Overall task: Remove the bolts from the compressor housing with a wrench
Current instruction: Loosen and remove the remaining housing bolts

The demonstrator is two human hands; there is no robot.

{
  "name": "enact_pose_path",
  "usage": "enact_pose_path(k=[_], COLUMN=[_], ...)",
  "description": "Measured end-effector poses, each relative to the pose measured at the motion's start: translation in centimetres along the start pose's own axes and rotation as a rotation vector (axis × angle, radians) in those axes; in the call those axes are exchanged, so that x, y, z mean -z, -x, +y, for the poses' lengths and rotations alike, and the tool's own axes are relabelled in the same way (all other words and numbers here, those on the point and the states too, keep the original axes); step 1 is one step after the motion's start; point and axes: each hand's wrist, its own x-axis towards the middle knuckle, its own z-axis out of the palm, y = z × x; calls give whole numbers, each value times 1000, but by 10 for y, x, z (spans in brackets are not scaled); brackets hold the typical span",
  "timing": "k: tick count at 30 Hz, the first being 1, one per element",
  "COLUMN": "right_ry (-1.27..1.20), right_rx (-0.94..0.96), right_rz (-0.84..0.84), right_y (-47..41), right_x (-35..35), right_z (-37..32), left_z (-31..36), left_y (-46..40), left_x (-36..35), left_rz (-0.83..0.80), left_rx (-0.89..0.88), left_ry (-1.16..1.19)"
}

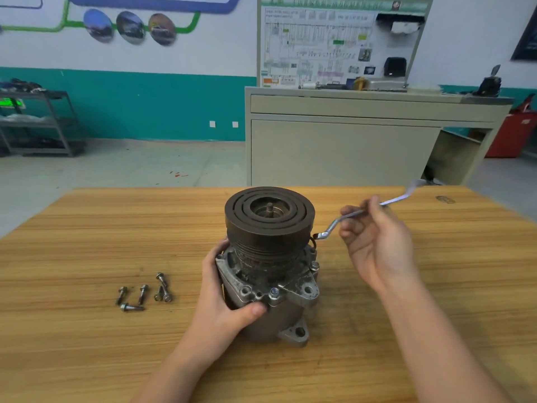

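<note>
- Compressor housing point(261, 289) stands upright near the middle of the wooden table point(87, 228), dark grooved pulley point(269, 212) on top.
- Left hand point(229, 295) grips the housing from its left side, thumb across the front below the flange; it looks to be steadying the unit.
- Right hand point(377, 242) holds the offset ring wrench point(363, 212) pinched mid-shank between thumb and fingers, other fingers loosely spread.
- Wrench's ring end sits at the flange's rear right, beside the pulley; whether it is seated on a bolt head cannot be told.
- Six loose bolts point(143, 292) lie in a cluster on the table, left of the housing and apart from it.
- Two bolts remain visible in the flange: front bolt point(273, 292) and right bolt point(314, 265).
- Judgement: task well along; step in hand is a rear-right bolt.
- Next move calls for the ring fully seated, a loosening swing clear of the pulley, and the left hand resisting the twist.
</note>
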Motion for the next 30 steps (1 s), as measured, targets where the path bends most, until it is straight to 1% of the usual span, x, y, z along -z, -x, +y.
enact_pose_path(k=[3, 6, 10, 13, 15, 17, 18, 19, 20, 21, 22, 23, 24, 25, 26, 27, 28, 30], right_ry=[126, 267, 392, 469, 518, 481, 424, 342, 243, 146, 72, 49, 95, 201, 318, 398, 430, 327], right_rx=[345, 577, 797, 934, 983, 992, 969, 905, 801, 655, 466, 255, 46, -134, -262, -336, -362, -334], right_rz=[23, -32, -159, -203, -193, -134, -80, 2, 112, 208, 256, 261, 237, 191, 127, 65, 18, 9], right_y=[28, 54, 76, 84, 88, 89, 87, 82, 73, 60, 44, 28, 12, -2, -11, -16, -20, -20], right_x=[12, 18, 14, 10, 9, 8, 5, 2, 0, -1, -2, -3, -5, -7, -9, -11, -14, -18], right_z=[6, 19, 37, 47, 53, 57, 56, 54, 51, 46, 40, 33, 29, 27, 25, 22, 18, 5], left_z=[0, 1, 2, 3, 3, 3, 3, 3, 3, 4, 4, 5, 5, 5, 5, 5, 5, 4], left_y=[0, 0, 0, 0, 0, 0, 0, 0, 1, 1, 1, 1, 1, 1, 1, 1, 1, 0], left_x=[0, 0, 0, 0, 0, 0, 0, -1, -1, -1, -1, -1, -1, -2, -2, -2, -2, -1], left_rz=[5, 10, 1, -5, -4, -3, -2, -1, 1, 3, 4, 6, 8, 10, 11, 12, 14, 11], left_rx=[0, -5, 7, 14, 18, 22, 24, 25, 27, 29, 30, 31, 29, 28, 28, 29, 31, 34], left_ry=[-9, -12, -4, -8, -8, -9, -9, -9, -11, -12, -14, -16, -16, -16, -17, -18, -20, -23])
